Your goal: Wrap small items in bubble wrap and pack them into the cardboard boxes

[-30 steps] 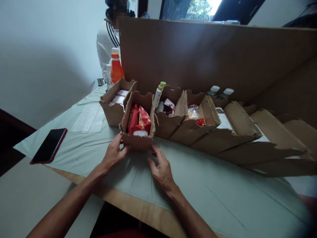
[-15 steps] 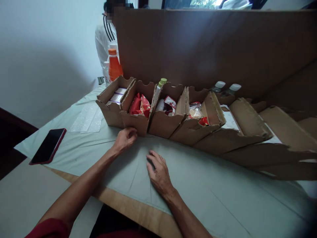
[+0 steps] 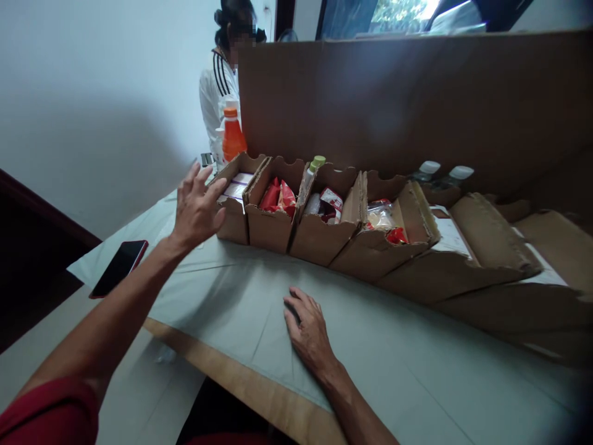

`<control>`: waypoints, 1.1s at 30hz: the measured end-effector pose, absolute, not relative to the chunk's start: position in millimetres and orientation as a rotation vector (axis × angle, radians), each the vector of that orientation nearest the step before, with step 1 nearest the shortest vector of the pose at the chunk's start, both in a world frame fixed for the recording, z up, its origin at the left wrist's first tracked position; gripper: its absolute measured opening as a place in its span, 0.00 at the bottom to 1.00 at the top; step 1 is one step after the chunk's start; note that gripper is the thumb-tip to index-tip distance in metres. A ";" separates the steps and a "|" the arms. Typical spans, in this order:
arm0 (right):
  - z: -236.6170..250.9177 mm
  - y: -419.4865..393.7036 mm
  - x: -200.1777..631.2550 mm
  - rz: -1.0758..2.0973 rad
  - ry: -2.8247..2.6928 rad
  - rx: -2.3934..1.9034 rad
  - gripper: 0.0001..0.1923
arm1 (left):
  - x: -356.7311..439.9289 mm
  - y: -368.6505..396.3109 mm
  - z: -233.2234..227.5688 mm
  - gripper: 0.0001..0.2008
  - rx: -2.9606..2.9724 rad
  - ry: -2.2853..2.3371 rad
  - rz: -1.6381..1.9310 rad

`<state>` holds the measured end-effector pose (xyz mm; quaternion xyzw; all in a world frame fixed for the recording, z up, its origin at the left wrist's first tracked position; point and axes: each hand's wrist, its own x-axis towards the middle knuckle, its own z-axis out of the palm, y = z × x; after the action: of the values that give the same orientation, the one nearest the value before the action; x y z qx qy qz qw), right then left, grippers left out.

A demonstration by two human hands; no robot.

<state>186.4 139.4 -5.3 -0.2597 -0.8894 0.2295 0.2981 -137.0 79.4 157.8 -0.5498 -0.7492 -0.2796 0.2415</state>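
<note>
My left hand (image 3: 197, 207) is raised in front of the leftmost cardboard bin (image 3: 231, 232), fingers spread and nothing in them. Whether it touches the bin's edge I cannot tell. White packs with purple edges (image 3: 238, 185) lie inside that bin. On the pale green cloth (image 3: 370, 346) rests my right hand (image 3: 306, 324), fingers loosely curved and apart, holding nothing. The neighbouring bins stand in a row. One has red snack bags (image 3: 279, 196), another a dark red and white package (image 3: 332, 206), and a third some clear and red wrapped packets (image 3: 380, 215).
A phone with a red edge (image 3: 118, 268) lies at the table's left. Behind the bins stand an orange bottle (image 3: 234, 139), green-capped bottles (image 3: 316, 164), white-capped bottles (image 3: 428, 170) and a tall cardboard panel (image 3: 393, 99). A person in a white top (image 3: 215, 93) is beyond it.
My left hand has lifted from the front of the second bin and moved left and up to the leftmost bin, its fingers opening. My right hand stays on the cloth. The view has shifted slightly.
</note>
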 end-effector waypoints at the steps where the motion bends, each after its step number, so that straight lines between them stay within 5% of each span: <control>1: -4.9 139.4 186.0 0.613 -2.364 -0.695 0.14 | -148.4 84.9 165.6 0.22 -1.542 -2.100 -0.680; 5: -1.9 139.4 184.8 0.666 -2.373 -0.722 0.14 | -167.6 92.0 172.7 0.08 -1.667 -2.244 -0.533; 11: -1.4 139.2 182.8 0.725 -2.342 -0.729 0.14 | -122.9 24.0 166.2 0.09 -1.716 -2.008 -0.552; 18: 10.4 153.5 179.3 0.887 -2.271 -0.745 0.13 | 25.1 -6.5 172.7 0.07 -1.788 -1.750 -0.579; 21: 25.6 159.8 193.3 0.923 -2.222 -0.786 0.15 | 59.9 -12.7 182.2 0.05 -1.864 -1.596 -0.793; 27: 50.8 122.1 230.6 1.049 -2.121 -0.833 0.18 | -37.2 -45.5 152.1 0.24 -1.123 -1.993 -1.609; 30: 50.2 81.8 224.1 1.154 -2.102 -0.750 0.31 | -81.1 -43.2 102.4 0.29 -0.950 -2.332 -2.149; 33: 50.5 60.7 213.3 1.124 -2.107 -0.736 0.43 | -72.2 -38.6 65.6 0.28 -1.009 -2.360 -2.278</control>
<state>213.3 60.7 50.5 -0.2795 -0.8000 0.4268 0.3158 -72.2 -38.6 65.6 -0.2910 -0.6804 -0.6569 -0.1447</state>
